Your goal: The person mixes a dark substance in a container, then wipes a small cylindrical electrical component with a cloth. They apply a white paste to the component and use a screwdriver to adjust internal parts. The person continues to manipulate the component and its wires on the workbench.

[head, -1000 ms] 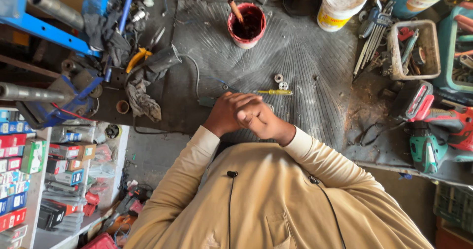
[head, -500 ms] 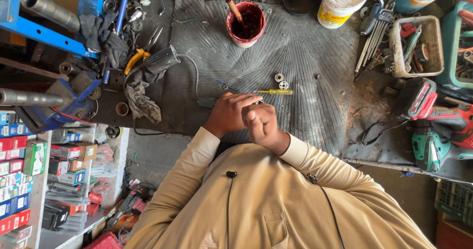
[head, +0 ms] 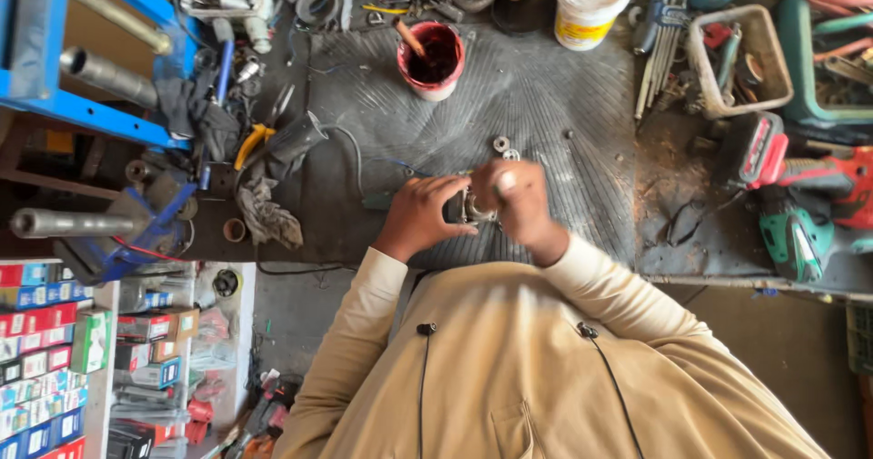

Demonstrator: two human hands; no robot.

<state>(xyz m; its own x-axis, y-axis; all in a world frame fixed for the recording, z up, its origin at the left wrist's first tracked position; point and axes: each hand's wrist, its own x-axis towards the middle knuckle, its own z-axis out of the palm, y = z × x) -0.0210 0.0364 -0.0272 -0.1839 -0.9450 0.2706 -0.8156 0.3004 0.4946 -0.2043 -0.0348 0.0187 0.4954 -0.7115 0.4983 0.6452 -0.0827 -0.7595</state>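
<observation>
**Small metal part held between both hands above the ribbed mat**

Nearest the camera, a beige long-sleeved top (head: 546, 377) fills the lower frame, with both sleeves reaching toward the dark worktop (head: 691, 232). The left hand (head: 426, 215) and the right hand (head: 516, 197) are brought together over the near edge of a grey ribbed rubber mat (head: 546, 95). A small dark-and-silver metal part (head: 466, 208) is held between them: the left grip is closed around its left side, and the right grip is closed on its right side, with the fingers curled over it. The exact shape of the part cannot be made out, as it is largely hidden by the fingers.

Just beyond the hands, two small silver washers (head: 503, 146) lie on the mat. To the left, a crumpled grey rag (head: 268, 218) and yellow-handled pliers (head: 255, 136) rest near a blue metal vice frame (head: 118, 114). To the right, a red cordless power tool (head: 800, 173) and a green cordless power tool (head: 800, 241) lie side by side, well apart from the hands.

At the far side, a red plastic cup of dark liquid (head: 431, 59) stands on the mat with a stick in it, a white plastic tub (head: 593, 3) is seen to its right, and a beige plastic basket of tools (head: 737, 59) stands further right.
</observation>
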